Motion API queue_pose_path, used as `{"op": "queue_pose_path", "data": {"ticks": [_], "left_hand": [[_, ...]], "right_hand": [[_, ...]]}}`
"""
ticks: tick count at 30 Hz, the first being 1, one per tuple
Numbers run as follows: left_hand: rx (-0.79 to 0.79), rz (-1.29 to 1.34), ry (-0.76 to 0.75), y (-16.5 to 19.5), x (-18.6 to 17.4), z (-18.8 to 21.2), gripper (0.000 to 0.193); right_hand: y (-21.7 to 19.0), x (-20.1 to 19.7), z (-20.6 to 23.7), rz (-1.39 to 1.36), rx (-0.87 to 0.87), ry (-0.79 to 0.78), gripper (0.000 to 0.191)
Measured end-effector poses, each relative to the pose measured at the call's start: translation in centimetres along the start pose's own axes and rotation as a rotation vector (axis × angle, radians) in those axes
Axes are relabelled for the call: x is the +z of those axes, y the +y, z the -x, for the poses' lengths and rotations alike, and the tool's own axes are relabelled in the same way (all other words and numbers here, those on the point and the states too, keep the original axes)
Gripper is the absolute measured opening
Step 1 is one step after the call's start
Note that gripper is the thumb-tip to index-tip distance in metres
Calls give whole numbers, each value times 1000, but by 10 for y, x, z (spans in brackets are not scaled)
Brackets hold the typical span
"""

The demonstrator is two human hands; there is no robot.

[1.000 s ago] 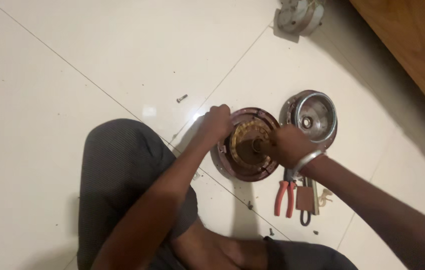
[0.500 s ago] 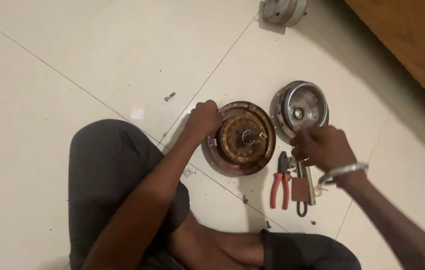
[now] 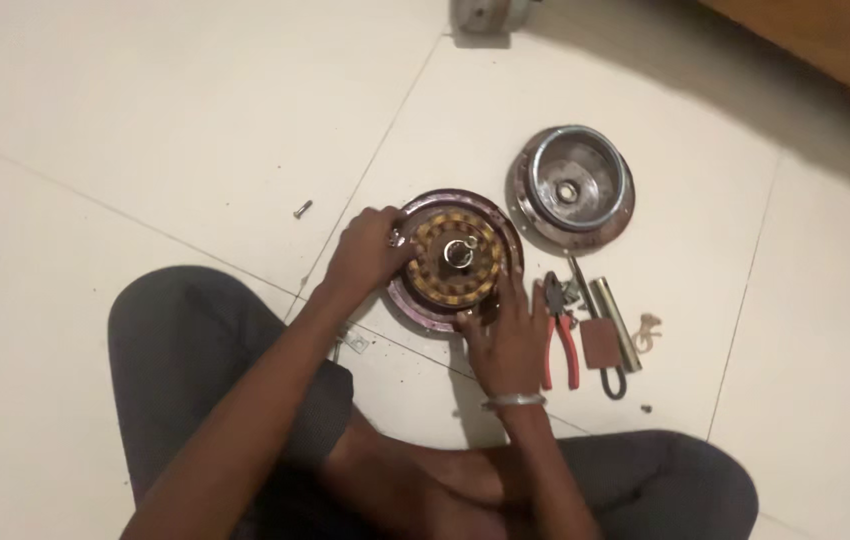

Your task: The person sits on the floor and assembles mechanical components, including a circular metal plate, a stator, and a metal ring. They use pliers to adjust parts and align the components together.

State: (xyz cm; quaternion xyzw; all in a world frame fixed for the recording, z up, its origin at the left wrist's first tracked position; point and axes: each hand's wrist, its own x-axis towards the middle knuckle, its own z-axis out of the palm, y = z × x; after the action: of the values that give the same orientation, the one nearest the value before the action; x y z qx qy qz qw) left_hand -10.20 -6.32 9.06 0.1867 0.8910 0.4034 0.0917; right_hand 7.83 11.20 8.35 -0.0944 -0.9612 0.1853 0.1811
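Note:
A round maroon motor housing (image 3: 453,262) with copper windings and a central shaft lies on the white tiled floor. My left hand (image 3: 365,250) grips its left rim, fingers curled over the edge. Flat against its lower right rim rests my right hand (image 3: 507,335), fingers spread, a metal bangle on the wrist. I sit cross-legged in dark trousers just below it.
A shiny metal cover (image 3: 573,188) lies upside down to the right. Red-handled pliers (image 3: 559,335), a metal rod (image 3: 615,325) and a brown block (image 3: 600,345) lie beside my right hand. A loose screw (image 3: 302,209) sits at left, a grey part (image 3: 485,14) at top, wooden furniture (image 3: 825,40) top right.
My right hand came back from the tools at the right and settled on the housing's lower right rim. My left hand stayed on the left rim.

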Motion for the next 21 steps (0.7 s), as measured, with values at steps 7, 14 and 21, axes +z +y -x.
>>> {"op": "queue_pose_path", "data": {"ticks": [7, 14, 21], "left_hand": [[-194, 139, -97, -7, -5, 3, 32], [-15, 145, -51, -10, -12, 6, 27], [-208, 302, 33, -9, -11, 3, 39]], "right_hand": [[-9, 22, 1, -146, 160, 6, 88], [7, 31, -9, -191, 174, -75, 104], [39, 29, -57, -1, 160, -391, 118]]}}
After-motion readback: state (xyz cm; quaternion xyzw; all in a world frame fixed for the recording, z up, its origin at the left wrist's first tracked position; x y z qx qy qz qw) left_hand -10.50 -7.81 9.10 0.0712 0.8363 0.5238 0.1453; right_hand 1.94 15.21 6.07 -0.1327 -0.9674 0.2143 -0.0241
